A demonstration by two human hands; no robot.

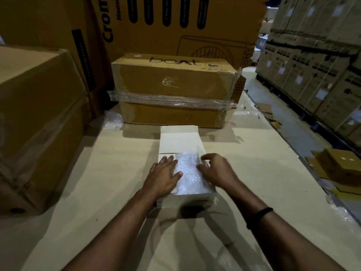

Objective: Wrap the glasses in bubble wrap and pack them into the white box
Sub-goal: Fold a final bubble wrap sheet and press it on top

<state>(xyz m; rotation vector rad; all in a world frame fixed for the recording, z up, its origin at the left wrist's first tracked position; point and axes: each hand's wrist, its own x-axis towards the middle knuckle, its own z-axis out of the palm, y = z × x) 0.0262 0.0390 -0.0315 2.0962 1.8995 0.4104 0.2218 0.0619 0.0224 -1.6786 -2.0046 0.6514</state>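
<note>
In the head view the white box (185, 199) sits open on the table (97, 173) at centre frame, with the bubble-wrapped bundle (188, 173) lying inside towards its right. The left hand (164, 173) lies flat on the box's left side, fingers (168, 160) straight and together. The right hand (216, 171) is at the right rim, fingers bent; I cannot tell whether they pinch the wrap. The bundle looks light, soft outside and probably fragile within, so it is best held gently by its long sides.
</note>
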